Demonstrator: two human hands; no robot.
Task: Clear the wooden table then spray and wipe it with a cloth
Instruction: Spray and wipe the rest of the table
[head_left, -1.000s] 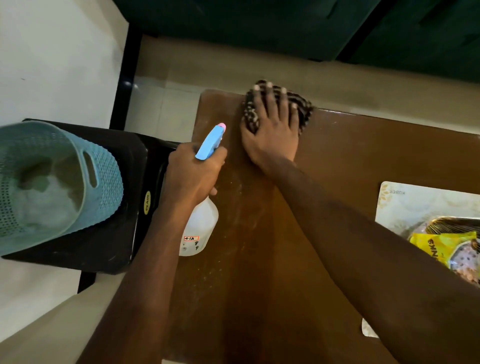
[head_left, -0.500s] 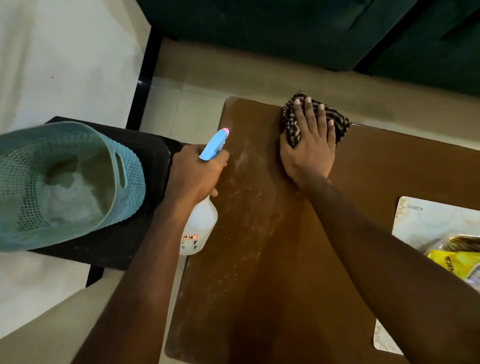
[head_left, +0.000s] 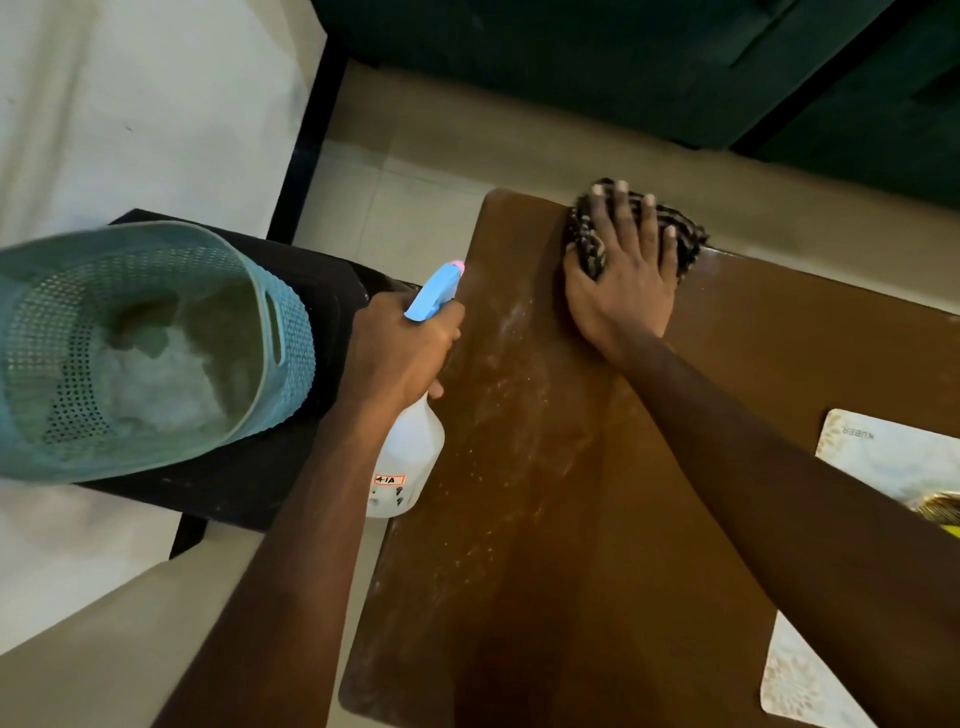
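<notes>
Brown wooden table (head_left: 597, 519) seen from above, its left strip streaked with pale droplets and smears. We see the right hand (head_left: 623, 296) laid palm-down on the cloth (head_left: 688, 244), a dark-and-tan striped rag bunched at the table's far edge near the far-left corner. The fingers are straight and spread over the cloth, pressing it flat rather than curling round it. The right forearm runs diagonally across the tabletop from lower right. The left hand (head_left: 400, 353) grips the spray bottle (head_left: 410, 457) at the neck, fingers wrapped under the blue trigger head (head_left: 431, 296), with the pink nozzle tip pointing toward the table's far-left corner. We cannot tell whether a finger sits on the trigger. The bottle body is translucent white with a small orange-framed label and hangs below the fist, just beside the table's left edge. The left forearm comes up from the bottom of the view. A teal perforated basket (head_left: 291, 338) stands on a black stool (head_left: 234, 493) left of the bottle, with something pale inside. A pale patterned placemat (head_left: 883, 457) lies at the table's right side, crossed by the right arm; a gold-and-yellow item on it is cut off by the frame.
</notes>
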